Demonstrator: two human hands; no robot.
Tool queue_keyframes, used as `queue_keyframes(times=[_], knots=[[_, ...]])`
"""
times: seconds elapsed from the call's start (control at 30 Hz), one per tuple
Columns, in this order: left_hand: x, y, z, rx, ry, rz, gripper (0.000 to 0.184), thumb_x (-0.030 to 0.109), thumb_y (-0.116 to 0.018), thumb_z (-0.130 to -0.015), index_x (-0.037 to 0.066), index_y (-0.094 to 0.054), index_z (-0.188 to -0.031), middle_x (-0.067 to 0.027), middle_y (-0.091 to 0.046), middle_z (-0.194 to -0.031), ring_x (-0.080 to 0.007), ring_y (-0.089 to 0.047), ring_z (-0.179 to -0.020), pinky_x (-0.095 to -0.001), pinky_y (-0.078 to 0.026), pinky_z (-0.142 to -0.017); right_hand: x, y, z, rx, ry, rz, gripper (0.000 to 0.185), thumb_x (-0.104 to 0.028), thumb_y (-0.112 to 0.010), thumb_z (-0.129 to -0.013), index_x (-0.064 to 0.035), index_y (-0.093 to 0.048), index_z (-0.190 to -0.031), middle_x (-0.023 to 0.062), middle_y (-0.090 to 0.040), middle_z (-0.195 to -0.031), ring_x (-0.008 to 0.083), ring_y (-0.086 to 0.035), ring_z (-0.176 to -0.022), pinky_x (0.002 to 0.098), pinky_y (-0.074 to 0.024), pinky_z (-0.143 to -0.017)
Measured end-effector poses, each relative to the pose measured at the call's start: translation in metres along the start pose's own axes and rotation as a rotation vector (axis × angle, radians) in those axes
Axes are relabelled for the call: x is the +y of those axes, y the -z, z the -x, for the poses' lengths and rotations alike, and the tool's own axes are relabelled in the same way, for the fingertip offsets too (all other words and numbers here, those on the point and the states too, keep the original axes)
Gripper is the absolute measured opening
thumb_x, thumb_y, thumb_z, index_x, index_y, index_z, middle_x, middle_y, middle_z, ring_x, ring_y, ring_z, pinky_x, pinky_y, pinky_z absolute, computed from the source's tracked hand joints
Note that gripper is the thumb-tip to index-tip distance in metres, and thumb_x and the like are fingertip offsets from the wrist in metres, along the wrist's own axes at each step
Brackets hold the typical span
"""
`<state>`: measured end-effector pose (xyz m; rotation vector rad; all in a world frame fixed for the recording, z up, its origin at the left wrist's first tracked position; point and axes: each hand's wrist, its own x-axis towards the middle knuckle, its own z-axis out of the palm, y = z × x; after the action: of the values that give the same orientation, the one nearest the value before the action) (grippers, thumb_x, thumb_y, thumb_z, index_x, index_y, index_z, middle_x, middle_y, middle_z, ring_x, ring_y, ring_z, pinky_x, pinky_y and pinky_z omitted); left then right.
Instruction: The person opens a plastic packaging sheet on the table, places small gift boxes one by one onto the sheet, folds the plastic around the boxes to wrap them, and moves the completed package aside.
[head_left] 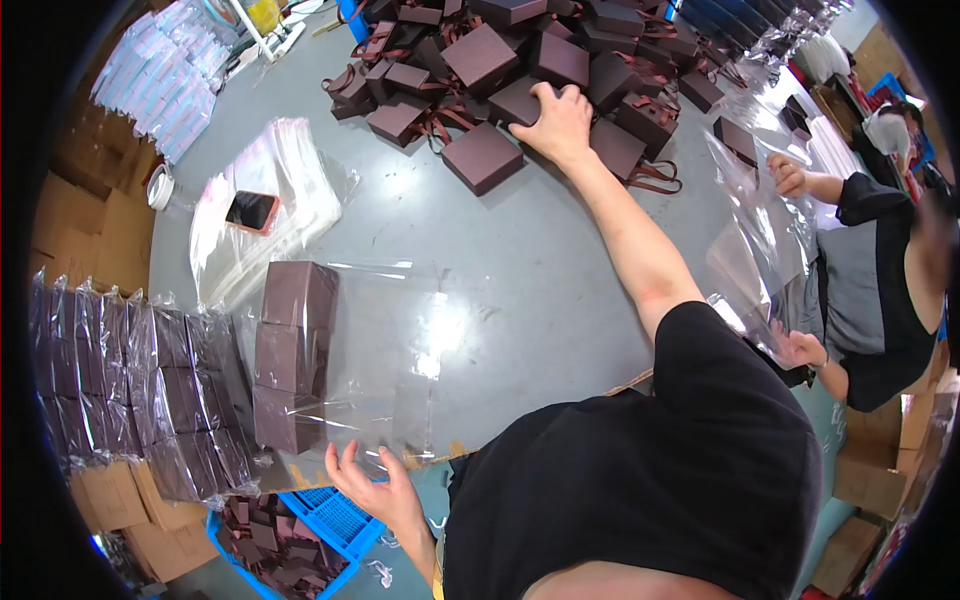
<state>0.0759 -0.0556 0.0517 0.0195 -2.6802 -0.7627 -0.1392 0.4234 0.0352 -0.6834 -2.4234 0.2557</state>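
Note:
My right hand reaches into a heap of dark brown gift boxes with ribbons, its thumb and fingers curled around one brown gift box. Another brown box lies just in front of it on the grey table. My left hand is at the near table edge, fingers apart and holding nothing. Close to those fingers lies a clear plastic bag, spread flat. A row of three brown boxes sits at the bag's left side, apparently inside the film.
Stacked film-wrapped boxes stand at the left. A phone rests on a pile of clear bags. Below the table edge is a blue crate with brown pieces. Another person handles clear film at the right.

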Motion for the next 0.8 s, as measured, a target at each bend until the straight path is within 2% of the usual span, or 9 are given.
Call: queue_keyframes(times=[0.17,0.2,0.27,0.3,0.43,0.57,0.67,0.7,0.8], knots=[[-0.002,-0.003,-0.004,0.006,-0.019,0.044,0.032,0.004,-0.066,-0.083,-0.002,-0.06,-0.114,-0.0202,-0.049,-0.138,-0.0388,-0.046,-0.128,-0.0478,-0.036,-0.108,-0.057,0.03,0.049,0.233,0.085,-0.209,0.063,-0.046,-0.08,-0.067,-0.0135,-0.06,-0.117,0.0226,-0.048,-0.117,0.0397,-0.048,-0.11,0.0498,-0.0381,-0.1],[-0.002,-0.004,-0.005,0.003,-0.017,0.065,0.032,0.003,-0.066,-0.083,-0.002,-0.06,-0.113,-0.02,-0.049,-0.138,-0.0387,-0.046,-0.128,-0.0477,-0.036,-0.108,-0.065,0.023,0.059,0.186,0.163,-0.319,0.068,-0.044,-0.082,-0.065,-0.0155,-0.059,-0.123,0.0245,-0.046,-0.123,0.0404,-0.047,-0.113,0.0505,-0.0378,-0.101],[-0.001,-0.004,-0.005,-0.017,-0.043,0.058,0.032,0.004,-0.067,-0.083,-0.002,-0.06,-0.114,-0.0205,-0.048,-0.138,-0.039,-0.046,-0.127,-0.0475,-0.036,-0.106,-0.065,-0.012,0.074,0.022,0.238,-0.12,0.072,-0.041,-0.082,-0.066,-0.0188,-0.057,-0.129,0.0252,-0.044,-0.132,0.0441,-0.047,-0.119,0.0522,-0.0395,-0.103],[-0.002,-0.003,-0.004,-0.025,-0.054,0.055,0.033,0.004,-0.067,-0.083,-0.002,-0.059,-0.114,-0.0208,-0.048,-0.139,-0.0391,-0.046,-0.127,-0.0474,-0.037,-0.105,-0.07,-0.009,0.072,-0.072,0.152,-0.182,0.076,-0.039,-0.083,-0.065,-0.0228,-0.055,-0.134,0.027,-0.036,-0.145,0.0476,-0.045,-0.126,0.0567,-0.0379,-0.105],[-0.009,-0.002,0.004,-0.062,0.0,0.051,0.032,0.004,-0.067,-0.082,0.0,-0.06,-0.113,-0.0197,-0.049,-0.139,-0.0382,-0.046,-0.128,-0.0468,-0.036,-0.106,-0.082,0.012,0.059,-0.327,-0.103,-0.204,0.08,-0.049,-0.085,-0.064,-0.0249,-0.056,-0.134,0.028,-0.02,-0.158,0.0506,-0.034,-0.139,0.0644,-0.0297,-0.111],[-0.004,0.001,0.004,-0.058,0.019,0.06,0.03,0.004,-0.067,-0.082,0.002,-0.061,-0.111,-0.019,-0.05,-0.138,-0.0374,-0.047,-0.129,-0.0457,-0.036,-0.108,-0.094,0.022,0.062,-0.156,-0.099,0.004,0.084,-0.059,-0.08,-0.067,-0.0207,-0.056,-0.137,0.0266,-0.025,-0.157,0.0496,-0.03,-0.141,0.064,-0.0277,-0.111],[-0.007,0.003,0.005,-0.06,0.018,0.055,0.029,0.005,-0.068,-0.082,0.002,-0.062,-0.11,-0.0188,-0.05,-0.138,-0.0374,-0.046,-0.13,-0.0456,-0.036,-0.109,-0.094,0.024,0.047,-0.088,0.07,-0.205,0.082,-0.063,-0.076,-0.072,-0.0183,-0.056,-0.138,0.0244,-0.029,-0.157,0.0499,-0.029,-0.142,0.0653,-0.0266,-0.111],[-0.009,0.002,0.005,-0.064,0.009,0.053,0.029,0.005,-0.068,-0.082,0.002,-0.062,-0.11,-0.0188,-0.05,-0.139,-0.0374,-0.046,-0.13,-0.0456,-0.035,-0.109,-0.107,0.036,0.044,-0.196,0.1,-0.157,0.075,-0.062,-0.071,-0.078,-0.0208,-0.056,-0.138,0.0217,-0.037,-0.153,0.0475,-0.029,-0.143,0.0686,-0.0252,-0.11],[-0.007,0.0,0.002,-0.105,0.012,0.098,0.03,0.003,-0.068,-0.081,0.001,-0.061,-0.11,-0.0194,-0.048,-0.14,-0.0389,-0.044,-0.131,-0.0474,-0.036,-0.107,-0.125,0.006,0.047,-0.203,0.099,0.027,0.068,-0.059,-0.069,-0.082,-0.0236,-0.056,-0.138,0.0198,-0.044,-0.148,0.0443,-0.032,-0.142,0.0717,-0.0239,-0.109]])
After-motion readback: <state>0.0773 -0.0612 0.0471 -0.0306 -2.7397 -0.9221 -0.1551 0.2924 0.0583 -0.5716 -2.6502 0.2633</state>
